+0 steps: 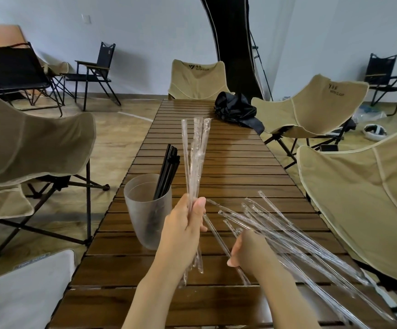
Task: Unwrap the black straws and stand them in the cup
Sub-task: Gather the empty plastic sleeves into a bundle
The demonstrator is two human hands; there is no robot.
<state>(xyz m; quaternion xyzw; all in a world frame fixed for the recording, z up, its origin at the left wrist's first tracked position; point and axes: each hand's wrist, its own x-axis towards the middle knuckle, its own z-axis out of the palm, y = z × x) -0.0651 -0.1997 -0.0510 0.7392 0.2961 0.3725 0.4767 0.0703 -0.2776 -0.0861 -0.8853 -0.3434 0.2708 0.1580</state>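
Two bare forearms reach out over the slatted wooden table (228,162). The left hand (185,224) is raised with its back to the camera. Its fingers and thumb are closed round a bundle of wrappers (196,148), held upright and fanning slightly at the top. These are thin, clear, crinkled plastic sleeves with flat sealed ends.

The right hand (242,250) is lower, knuckles up. Its fingers are curled over the near ends of the loose wrappers (287,231), and the thumb is tucked against one strip. These glossy transparent sleeves splay across the table towards its right edge.

Several black straws (169,167), slim and matte, stand leaning in the cup (145,210), a frosted, translucent tumbler just left of the raised hand. A crumpled black bag (237,110) lies at the far end of the table, and beige fabric chairs (311,108) stand around it.
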